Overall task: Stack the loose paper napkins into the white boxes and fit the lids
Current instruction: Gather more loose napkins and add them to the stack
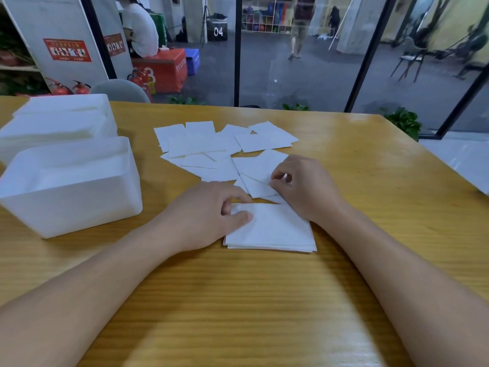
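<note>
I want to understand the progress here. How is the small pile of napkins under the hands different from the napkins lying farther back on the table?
The near pile is squared up, edges roughly aligned; the far napkins lie scattered, overlapping at odd angles.
The left hand presses on the near pile; the right hand pinches one of the far napkins, the rest untouched.
The near pile covers one napkin's footprint; the far napkins spread wide.
Both are white, square, and on the wooden table, outside the boxes.

Both bare forearms enter from the lower frame corners, converging at centre. Left hand [209, 210] lies palm down, thumb extended, fingers loosely curled. Right hand [304, 186] has fingertips [275, 181] pinched together.
</note>
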The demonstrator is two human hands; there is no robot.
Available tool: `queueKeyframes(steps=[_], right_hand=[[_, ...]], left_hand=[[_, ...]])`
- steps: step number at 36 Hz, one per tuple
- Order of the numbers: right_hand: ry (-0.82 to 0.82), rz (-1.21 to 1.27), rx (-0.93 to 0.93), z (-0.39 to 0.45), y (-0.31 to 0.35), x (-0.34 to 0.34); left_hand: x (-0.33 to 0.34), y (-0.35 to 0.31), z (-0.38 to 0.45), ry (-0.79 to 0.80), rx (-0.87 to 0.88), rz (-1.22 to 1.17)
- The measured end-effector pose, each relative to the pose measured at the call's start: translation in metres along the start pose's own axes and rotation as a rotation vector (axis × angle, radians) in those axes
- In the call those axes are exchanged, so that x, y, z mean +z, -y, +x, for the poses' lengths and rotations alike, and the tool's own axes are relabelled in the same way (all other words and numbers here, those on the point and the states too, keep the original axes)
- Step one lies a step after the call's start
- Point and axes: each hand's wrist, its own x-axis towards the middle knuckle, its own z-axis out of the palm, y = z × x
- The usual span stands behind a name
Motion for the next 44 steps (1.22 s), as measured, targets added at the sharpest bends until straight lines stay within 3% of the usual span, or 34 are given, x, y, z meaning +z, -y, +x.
queueKeyframes(steps=[4,9,15,19,26,29,32,39,44], right_hand=[[-0.04,0.003,-0.016,-0.003,0.007,-0.003],[-0.111,0.154,-0.059,-0.01,0.022,-0.018],[0.096,0.424,-0.214,-0.037,0.049,-0.028],[0.121,0.496,-0.203,-0.038,0.049,-0.032],[-0.009,0.23,-0.184,-0.03,0.035,-0.04],[0.001,0.346,-0.113,-0.03,0.031,-0.046],[0.055,0.497,-0.042,-0.028,0.022,-0.051],[0.275,0.438,0.087,-0.029,0.01,-0.052],[0.433,0.325,0.078,-0.031,0.009,-0.056]], left_hand=[[0.001,-0.001,0.001,-0.039,-0.005,-0.054],[-0.003,-0.008,0.005,-0.227,-0.003,-0.261],[-0.005,-0.015,0.005,-0.246,-0.095,-0.622],[-0.005,-0.007,0.005,-0.247,-0.096,-0.416],[-0.012,-0.015,0.001,-0.21,0.082,-0.549],[-0.013,-0.017,0.001,-0.172,0.116,-0.639],[-0.013,-0.016,0.004,-0.173,0.109,-0.643],[-0.007,-0.007,0.003,-0.114,-0.003,-0.391],[-0.005,-0.006,0.001,-0.072,-0.017,-0.198]])
